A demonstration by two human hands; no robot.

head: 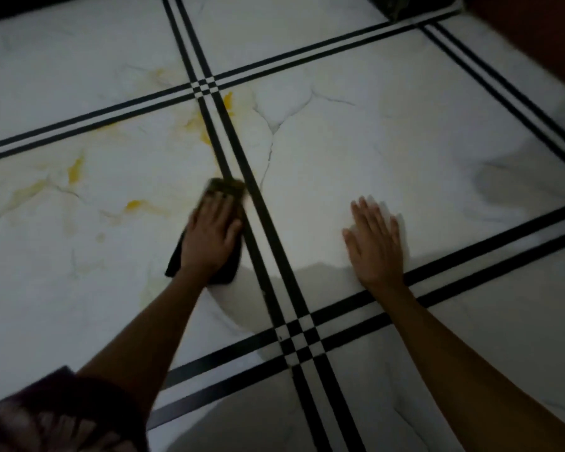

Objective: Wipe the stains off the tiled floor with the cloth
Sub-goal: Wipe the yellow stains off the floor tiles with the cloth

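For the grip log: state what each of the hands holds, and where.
Left hand presses flat on the middle of the dark cloth, not gripping it. Right hand rests flat on the white floor tile, holding nothing.

Dim room, white marble-look tiled floor [356, 151] ruled by black double stripes [470, 254].
The stripes meet in a checkered crossing [205, 86]; a second crossing [299, 342] lies nearer the camera, right of it. Grey veins [272, 133] thread the tiles. Beyond and right of the first crossing is a reddish-brown surface [529, 37], too dark to identify; beyond and left, a black band [30, 8] edges the floor.
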